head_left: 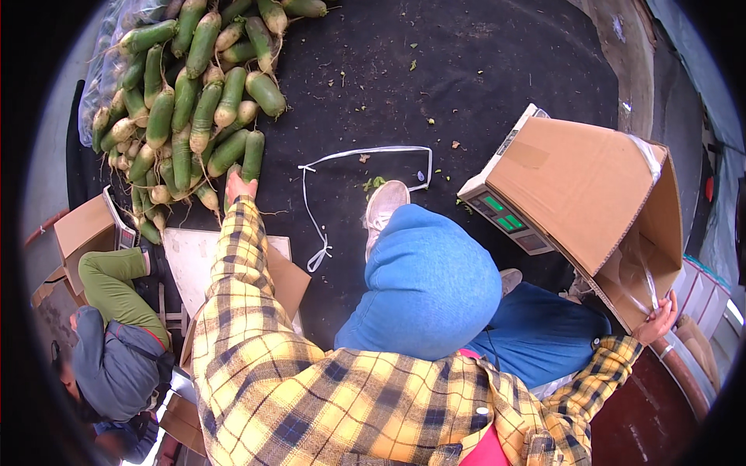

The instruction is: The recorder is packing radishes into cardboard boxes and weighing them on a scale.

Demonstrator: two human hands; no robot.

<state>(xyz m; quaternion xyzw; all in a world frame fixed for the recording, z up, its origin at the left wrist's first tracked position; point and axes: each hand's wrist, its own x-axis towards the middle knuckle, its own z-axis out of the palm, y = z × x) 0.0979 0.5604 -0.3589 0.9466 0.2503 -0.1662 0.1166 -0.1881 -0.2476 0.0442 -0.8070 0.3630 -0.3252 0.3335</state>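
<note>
At the upper left lies a big heap of green radishes, green-bodied with pale root ends. My left hand is at the heap's near edge, its fingers closed around the lower end of a green radish; part of the grip is hidden. On the right, a cardboard box lies tilted on a scale with lit green displays. Its open mouth faces right and has a clear plastic liner inside. My right hand grips the near edge of the box's mouth.
A loop of white strap lies on the black ground cloth before my shoe. Left of my arm is a pale board with cardboard by it. A crouching person is at the lower left near another box.
</note>
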